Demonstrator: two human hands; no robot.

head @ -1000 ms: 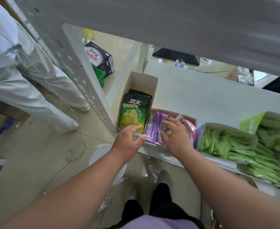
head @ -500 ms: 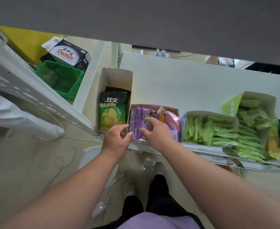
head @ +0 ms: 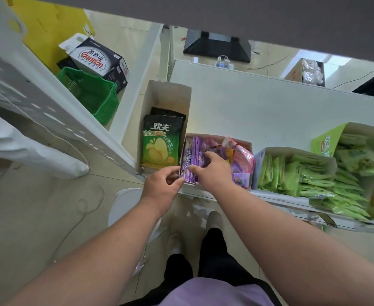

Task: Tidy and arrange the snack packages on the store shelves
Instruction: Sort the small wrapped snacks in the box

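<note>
A white shelf (head: 259,107) carries several open cardboard display boxes. The middle box (head: 246,145) holds upright purple snack packets (head: 193,151) and pink ones (head: 243,159). My left hand (head: 163,186) pinches the front left corner of that box, thumb and fingers on the first purple packet. My right hand (head: 212,171) reaches into the box, its fingers curled over the tops of the purple packets. Left of it, a tall box (head: 168,96) holds a green and black chip bag (head: 160,143).
Right of the middle box, two boxes hold light green packets (head: 292,173), some spilling at the shelf's front edge (head: 347,208). A perforated shelf upright (head: 38,102) stands on the left. Behind it are a green basket (head: 89,93), a dark carton (head: 95,60) and a person's white-clad legs (head: 27,146).
The camera has shifted, so the shelf sits lower and further right. My left hand has closed onto the purple box's front corner. My right hand has stayed in the purple packets.
</note>
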